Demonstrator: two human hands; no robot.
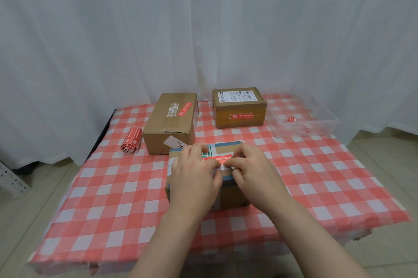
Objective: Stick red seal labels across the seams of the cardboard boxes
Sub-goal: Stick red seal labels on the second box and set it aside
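Left hand (pixel 194 171), right hand (pixel 251 169), pinching red label (pixel 218 157)

Single head-worn view — wide, forward and down — close above left hand (pixel 192 178) and right hand (pixel 253 171) at the table (pixel 316 187)

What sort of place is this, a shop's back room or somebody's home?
Likely a makeshift packing table in an ordinary room, not a real depot: a red-and-white checked tablecloth, white curtains hung as a backdrop, and three brown cardboard boxes beside a roll of red seal labels.
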